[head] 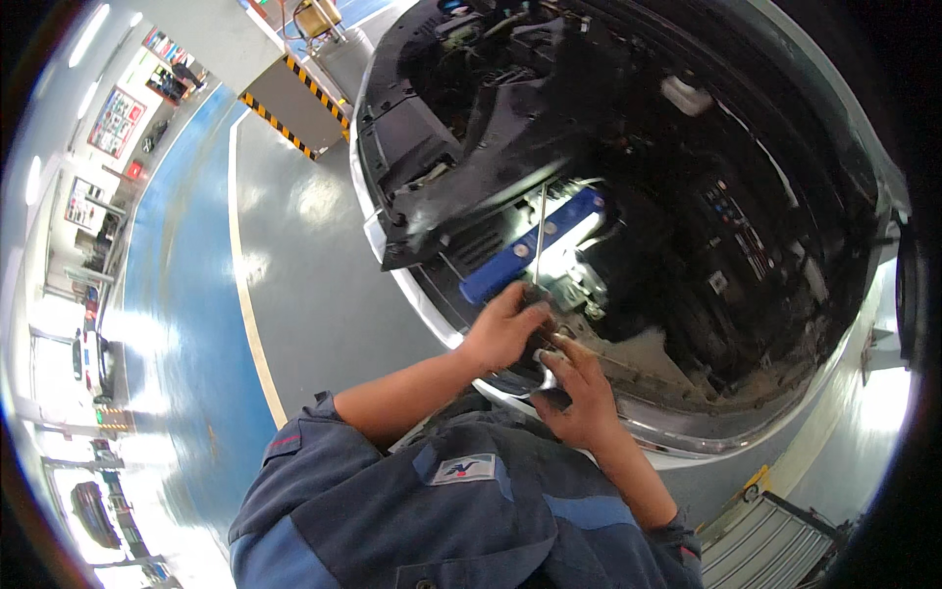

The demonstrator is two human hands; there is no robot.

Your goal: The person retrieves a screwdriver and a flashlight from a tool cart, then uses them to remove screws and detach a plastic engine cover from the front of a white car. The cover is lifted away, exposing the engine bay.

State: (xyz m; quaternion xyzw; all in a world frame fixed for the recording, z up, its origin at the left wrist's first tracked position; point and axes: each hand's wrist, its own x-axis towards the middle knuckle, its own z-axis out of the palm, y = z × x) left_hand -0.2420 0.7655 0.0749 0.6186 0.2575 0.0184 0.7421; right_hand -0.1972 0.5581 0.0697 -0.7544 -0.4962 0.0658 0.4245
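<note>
A thin metal rod [542,232] rises from the fingers of my left hand [500,331], which is closed around its near end. The rod crosses in front of a blue work light [500,265] that lies lit in the front of the engine bay. My right hand [585,394] is just to the right and nearer to me, its fingertips close to the left hand. By its thumb and fingers shows a small pale, shiny piece [547,370]; whether the hand grips it I cannot tell. Blur and shadow hide the space between the hands.
A car's open engine bay [647,243] fills the view ahead, with a dark plastic cover [493,154] at its left. A pillar with striped edging [298,110] stands left of the car. At lower right is a metal-slatted stand [765,537]. A person [188,73] is far off.
</note>
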